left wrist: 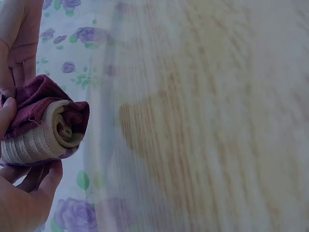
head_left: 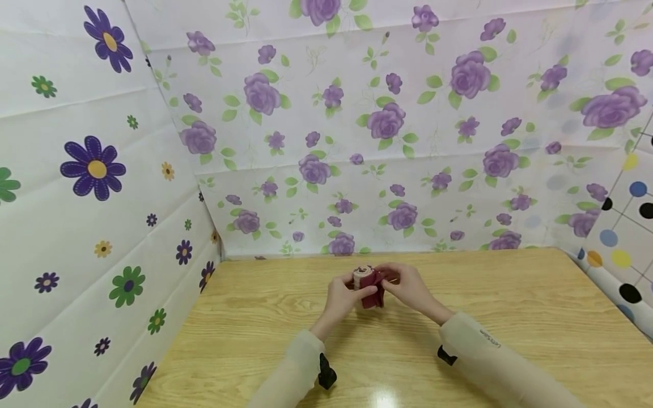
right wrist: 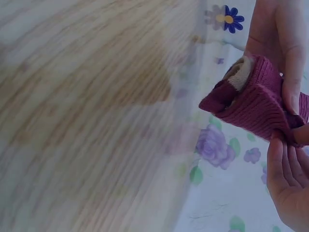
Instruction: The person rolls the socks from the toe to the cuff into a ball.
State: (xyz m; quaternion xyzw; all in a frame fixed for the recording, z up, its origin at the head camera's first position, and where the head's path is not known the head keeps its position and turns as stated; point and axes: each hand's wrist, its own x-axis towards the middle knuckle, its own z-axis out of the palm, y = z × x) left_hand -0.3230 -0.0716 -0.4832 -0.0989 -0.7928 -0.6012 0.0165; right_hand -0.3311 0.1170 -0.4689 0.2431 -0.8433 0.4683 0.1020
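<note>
A rolled-up sock [head_left: 370, 296] in ribbed maroon and beige knit is held up between both hands, over the far middle part of the table. Its spiral beige end [left wrist: 63, 128] shows in the left wrist view. My left hand [head_left: 339, 297] grips the roll from the left, thumb across its near side. From the right, my right hand [head_left: 410, 285] pinches the maroon fabric between thumb and fingers. A maroon flap [right wrist: 260, 108] wraps the outside of the roll in the right wrist view. Part of the roll is hidden behind the fingers.
The wooden table [head_left: 245, 340] reaches back to a cloth wall with purple roses [head_left: 386, 120]. A flower-print cloth [head_left: 97, 169] stands along the left side, and a dotted cloth [head_left: 619, 258] along the right. Black wrist mounts [head_left: 326, 372] sit under the beige sleeves.
</note>
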